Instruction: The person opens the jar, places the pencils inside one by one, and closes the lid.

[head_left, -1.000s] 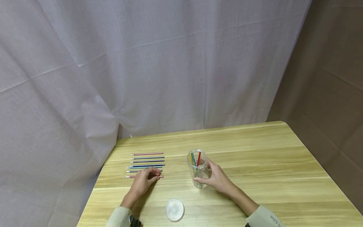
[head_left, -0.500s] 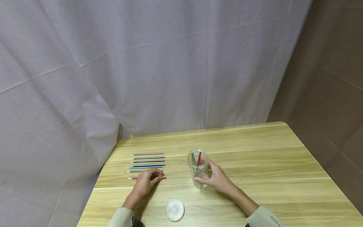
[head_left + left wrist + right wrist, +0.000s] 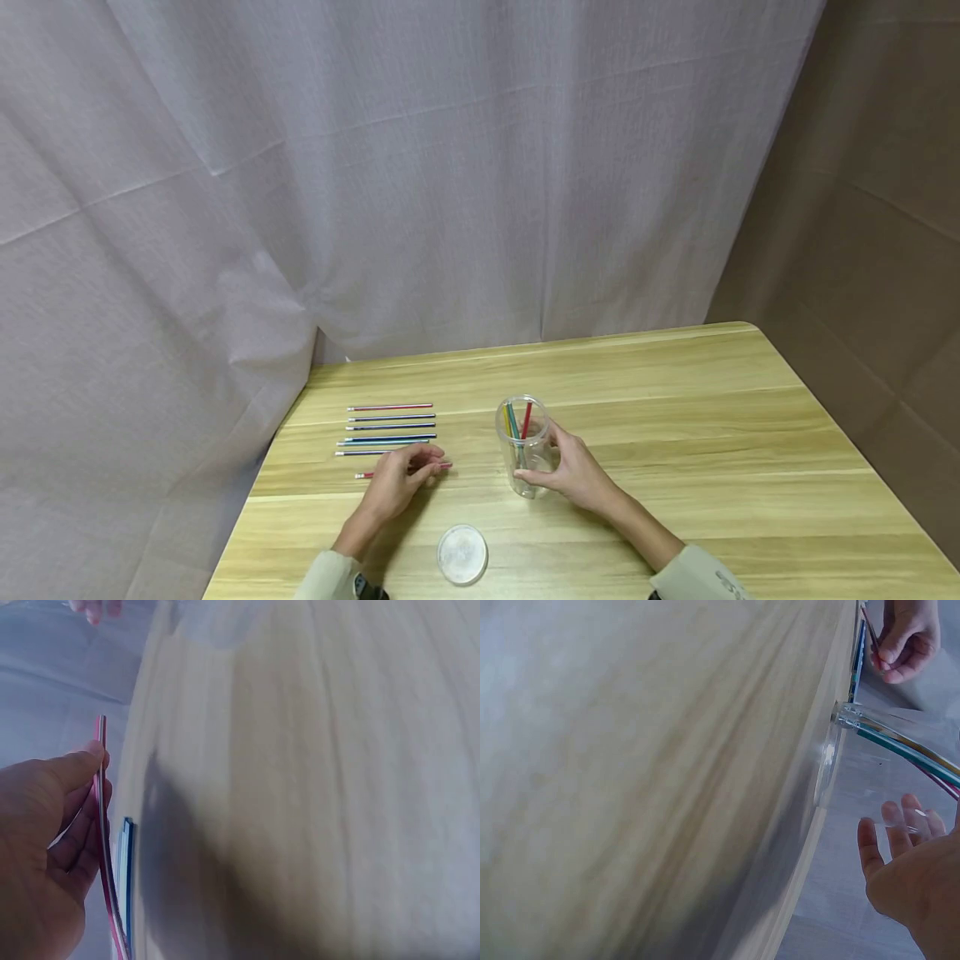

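Note:
My left hand [image 3: 399, 485] pinches a red pencil [image 3: 100, 802] between thumb and fingers. In the left wrist view the pencil's tip end sticks out past the thumb. Its white eraser end shows to the left of the hand in the head view. My right hand [image 3: 577, 477] grips the side of a clear plastic jar [image 3: 536, 460], which stands upright on the table. Inside the jar lean a yellow pencil [image 3: 506, 419], a teal pencil [image 3: 513, 422] and a red one [image 3: 527, 420]. The fingers behind the jar are partly hidden.
Several pencils [image 3: 390, 427] lie in a row on the wooden table [image 3: 675, 417], left of the jar, erasers to the left. A round clear lid [image 3: 462, 555] lies nearer the front. A grey curtain [image 3: 450, 208] hangs behind the table.
My left hand has drawn the red pencil away from the row, to the right, and its right end has tilted up. The right hand and the jar have stayed put.

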Demonstrator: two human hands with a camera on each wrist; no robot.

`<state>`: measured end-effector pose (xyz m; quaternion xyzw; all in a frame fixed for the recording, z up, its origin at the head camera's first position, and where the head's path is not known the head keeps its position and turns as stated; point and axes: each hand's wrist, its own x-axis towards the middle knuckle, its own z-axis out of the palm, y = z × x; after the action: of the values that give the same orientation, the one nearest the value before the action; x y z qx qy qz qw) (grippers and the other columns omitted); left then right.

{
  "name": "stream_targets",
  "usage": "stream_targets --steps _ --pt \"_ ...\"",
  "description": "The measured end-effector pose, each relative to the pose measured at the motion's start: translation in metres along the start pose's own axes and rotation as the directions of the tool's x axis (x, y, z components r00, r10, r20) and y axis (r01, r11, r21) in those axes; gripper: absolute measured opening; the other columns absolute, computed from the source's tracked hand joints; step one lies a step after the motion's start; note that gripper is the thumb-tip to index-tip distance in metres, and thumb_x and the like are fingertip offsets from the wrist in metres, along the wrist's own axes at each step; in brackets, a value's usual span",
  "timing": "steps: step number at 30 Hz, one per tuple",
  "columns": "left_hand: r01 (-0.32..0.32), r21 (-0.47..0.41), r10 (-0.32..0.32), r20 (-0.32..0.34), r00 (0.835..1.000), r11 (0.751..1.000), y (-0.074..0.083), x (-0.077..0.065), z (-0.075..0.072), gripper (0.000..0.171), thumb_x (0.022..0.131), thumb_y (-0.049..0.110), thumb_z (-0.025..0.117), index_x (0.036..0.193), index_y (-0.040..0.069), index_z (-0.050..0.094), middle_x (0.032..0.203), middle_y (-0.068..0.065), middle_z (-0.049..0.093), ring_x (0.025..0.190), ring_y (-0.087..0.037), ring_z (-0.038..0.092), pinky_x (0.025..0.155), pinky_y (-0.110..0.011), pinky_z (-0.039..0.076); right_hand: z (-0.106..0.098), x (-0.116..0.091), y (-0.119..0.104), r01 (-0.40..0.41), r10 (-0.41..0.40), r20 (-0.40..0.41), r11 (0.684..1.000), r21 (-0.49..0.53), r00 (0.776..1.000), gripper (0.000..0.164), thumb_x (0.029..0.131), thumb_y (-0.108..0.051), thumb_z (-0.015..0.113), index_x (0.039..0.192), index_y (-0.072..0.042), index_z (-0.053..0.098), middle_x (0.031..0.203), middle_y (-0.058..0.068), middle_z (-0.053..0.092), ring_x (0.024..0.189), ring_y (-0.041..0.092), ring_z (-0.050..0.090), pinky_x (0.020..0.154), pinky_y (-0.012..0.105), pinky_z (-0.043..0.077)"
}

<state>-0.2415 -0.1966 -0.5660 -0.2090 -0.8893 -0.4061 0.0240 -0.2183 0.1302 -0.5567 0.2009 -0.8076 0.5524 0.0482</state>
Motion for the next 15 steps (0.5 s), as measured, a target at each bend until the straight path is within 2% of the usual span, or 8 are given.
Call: stream_targets --steps 6,11,15 --pt "-0.029 -0.03 0.028 -0.03 0.999 0.999 0.016 0.004 -0.002 0.015 0.092 0.017 0.071 0.107 0.017 0.072 0.094 0.012 0.071 0.087 -0.007 0.068 0.079 -0.024 0.057 -0.001 -0.001 -0.002 -0.009 0.009 0.003 1.0 -0.006 1.0 0.079 0.073 -0.043 0.087 0.14 -0.025 0.049 0.122 -0.007 0.066 0.114 0.017 0.061 0.099 0.052 0.048" --pt "-0.045 -0.087 0.039 -0.06 0.997 0.995 0.03 0.008 -0.004 0.014 0.093 0.02 0.071 0.107 0.021 0.071 0.095 0.015 0.071 0.089 -0.009 0.067 0.078 -0.029 0.058 -0.001 -0.001 -0.003 -0.015 0.015 0.001 1.0 -0.006 1.0 0.081 0.073 -0.045 0.086 0.14 -0.021 0.049 0.122 -0.005 0.067 0.114 0.018 0.062 0.098 0.052 0.048" --pt "-0.075 -0.076 0.068 -0.087 0.994 0.994 0.041 0.01 -0.007 0.014 0.093 0.025 0.07 0.108 0.024 0.071 0.097 0.018 0.071 0.09 -0.007 0.066 0.078 -0.035 0.058 -0.001 -0.001 -0.003 -0.014 0.014 0.001 1.0 -0.001 1.0 0.08 0.073 -0.045 0.086 0.14 -0.021 0.049 0.122 -0.005 0.067 0.113 0.019 0.062 0.097 0.053 0.048"
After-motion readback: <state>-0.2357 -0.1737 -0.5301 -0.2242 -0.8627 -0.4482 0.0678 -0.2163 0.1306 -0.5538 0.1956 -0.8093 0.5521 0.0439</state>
